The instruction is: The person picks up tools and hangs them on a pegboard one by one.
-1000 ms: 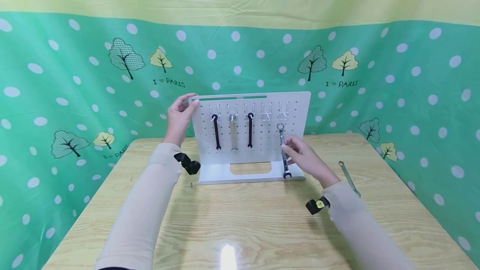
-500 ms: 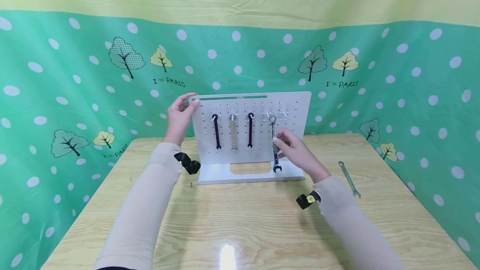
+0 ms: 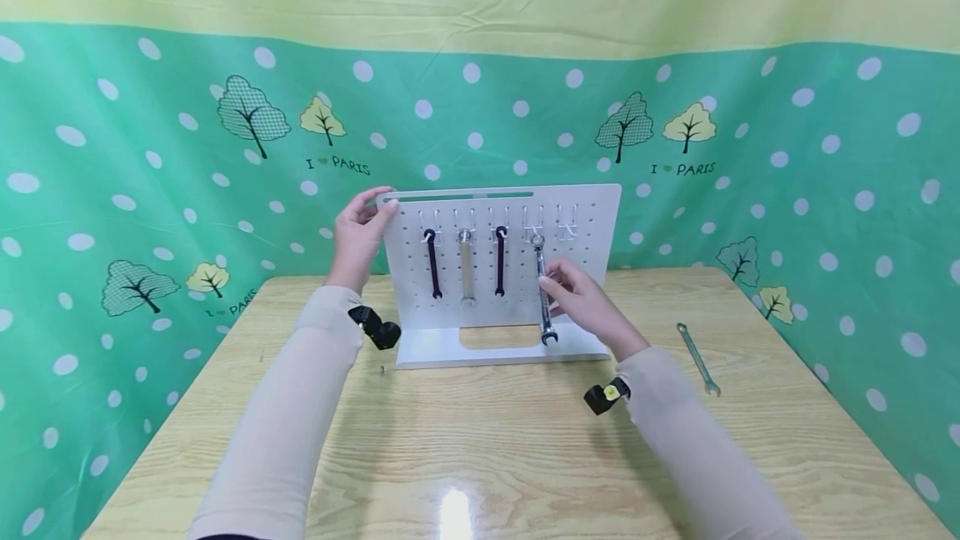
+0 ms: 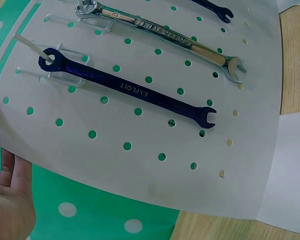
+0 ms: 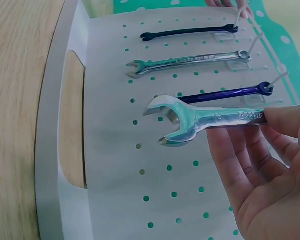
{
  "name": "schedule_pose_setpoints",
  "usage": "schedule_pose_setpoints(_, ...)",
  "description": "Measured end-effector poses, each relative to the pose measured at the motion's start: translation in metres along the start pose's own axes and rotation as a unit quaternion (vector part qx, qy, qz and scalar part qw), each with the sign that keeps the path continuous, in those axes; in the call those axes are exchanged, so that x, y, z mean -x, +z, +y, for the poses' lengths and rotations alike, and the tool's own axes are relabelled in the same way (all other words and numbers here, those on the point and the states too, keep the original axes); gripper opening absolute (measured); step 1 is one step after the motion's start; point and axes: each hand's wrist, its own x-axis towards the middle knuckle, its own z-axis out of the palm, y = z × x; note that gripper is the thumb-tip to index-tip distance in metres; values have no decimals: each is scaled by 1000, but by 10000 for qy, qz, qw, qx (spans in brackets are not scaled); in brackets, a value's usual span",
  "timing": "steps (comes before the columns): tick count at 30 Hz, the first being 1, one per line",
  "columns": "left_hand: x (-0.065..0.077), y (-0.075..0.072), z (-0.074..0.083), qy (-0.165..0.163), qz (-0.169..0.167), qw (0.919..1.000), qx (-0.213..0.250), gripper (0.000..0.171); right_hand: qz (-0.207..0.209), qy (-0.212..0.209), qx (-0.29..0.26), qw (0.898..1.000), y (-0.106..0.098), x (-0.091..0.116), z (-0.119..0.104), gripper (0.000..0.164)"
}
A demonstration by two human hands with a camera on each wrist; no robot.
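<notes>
My left hand (image 3: 358, 240) pinches the upper left corner of the white pegboard stand (image 3: 517, 307), thumb in front. A silver combination wrench (image 3: 543, 294) is held between thumb and fingers of my right hand (image 3: 588, 302), ring end up. That ring overlaps the fourth hook from the left; whether the hook passes through it cannot be told. In the right wrist view, the wrench's open jaw end (image 5: 182, 122) points away from my palm. To its left hang a dark blue wrench (image 3: 433, 267), a silver wrench (image 4: 160, 31) and another dark blue wrench (image 5: 220, 95).
A fifth white hook (image 3: 567, 228) sticks out at the board's right. On the wooden table (image 3: 480, 432) a greenish wrench (image 3: 697, 359) lies right of the stand, and a tiny object (image 3: 382, 370) lies left of it. A polka-dot green curtain (image 3: 480, 132) stands behind.
My right hand has carried the silver wrench leftward and slightly up, from below the fifth hook to the fourth. My left hand has kept its place on the board.
</notes>
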Motion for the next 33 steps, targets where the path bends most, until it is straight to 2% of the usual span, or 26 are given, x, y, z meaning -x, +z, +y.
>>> schedule_pose_setpoints(15, 1, 0, 1, -9, 5, 10000, -50, 38, 374, 348, -199, 9985, 12, -13, 7, 36)
schedule_pose_setpoints(25, 0, 1, 1, -14, 29, 10000, -62, 39, 321, 249, -513, 9979, 13, -16, 10, 47)
schedule_pose_setpoints(33, 0, 1, 0, 19, 9, 10000, -42, 42, 328, 277, -504, 9978, 12, -14, 14, 53)
